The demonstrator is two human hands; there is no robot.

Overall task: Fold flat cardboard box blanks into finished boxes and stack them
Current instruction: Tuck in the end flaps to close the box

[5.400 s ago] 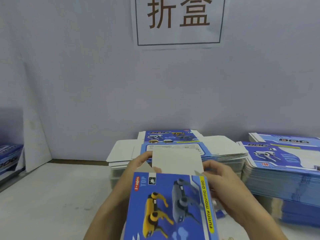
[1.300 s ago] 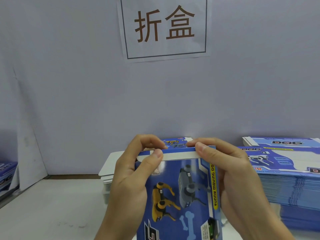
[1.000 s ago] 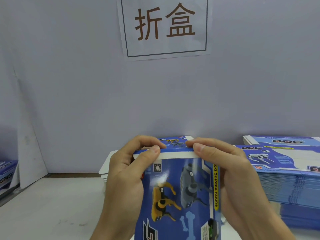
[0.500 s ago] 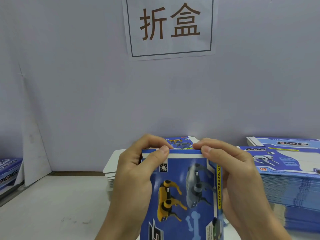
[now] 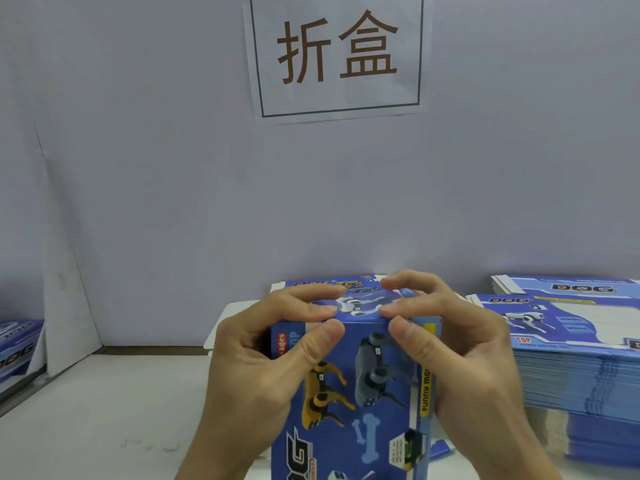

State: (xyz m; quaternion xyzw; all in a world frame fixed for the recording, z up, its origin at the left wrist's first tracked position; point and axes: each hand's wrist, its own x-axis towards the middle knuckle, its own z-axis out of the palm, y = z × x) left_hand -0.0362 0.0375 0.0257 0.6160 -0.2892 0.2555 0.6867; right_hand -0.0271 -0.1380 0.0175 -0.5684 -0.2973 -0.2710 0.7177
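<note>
A blue toy-dog box (image 5: 349, 403) stands upright in front of me, its printed front toward the camera and its top flap folded down flat. My left hand (image 5: 256, 368) grips its upper left corner, thumb on the front face and fingers over the top. My right hand (image 5: 460, 362) holds the upper right corner the same way. Behind the box lies a pile of flat blanks (image 5: 239, 317), mostly hidden by my hands.
A tall stack of flat blue blanks (image 5: 571, 358) fills the right side of the white table (image 5: 104, 410). More blue boxes (image 5: 17, 344) sit at the far left edge. A grey wall with a paper sign (image 5: 337, 53) stands close behind.
The white tuck flap that stood up from the box top has been pushed in and the lid pressed flat. My fingers now lie over the closed top.
</note>
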